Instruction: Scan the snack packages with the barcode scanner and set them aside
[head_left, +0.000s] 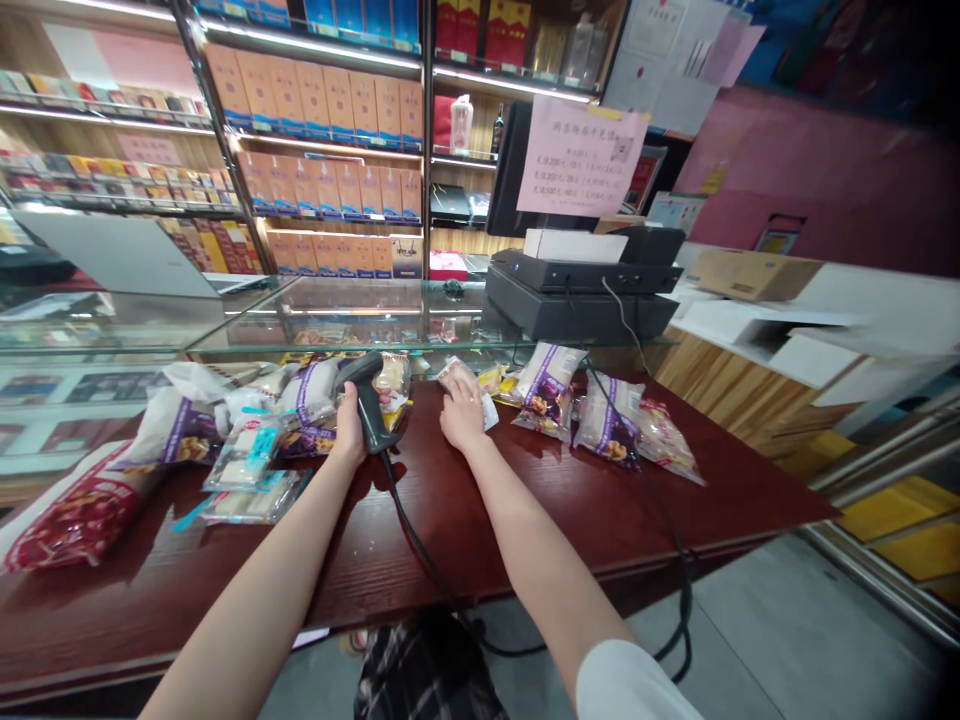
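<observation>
My left hand [351, 420] is wrapped round a black corded barcode scanner [369, 400], held above the dark red table [420, 500]. To its right, my right hand [461, 412] grips a small pale packet [459, 376] near the table's back edge. Left of the scanner lie purple-labelled bags [176, 425], clear packs with blue labels [244, 450] and a large red-and-white bag [82, 505]. Right of my right hand are a yellow packet [495, 382], more purple-labelled bags [551, 385] and a red-marked clear bag [666, 440].
Behind the table stands a glass counter [322, 300] with a laptop [120, 255]. A black monitor [514, 170] bears a pink sign above a black cash drawer [577, 305]. The scanner's black cable [420, 550] crosses the table and hangs over its front edge.
</observation>
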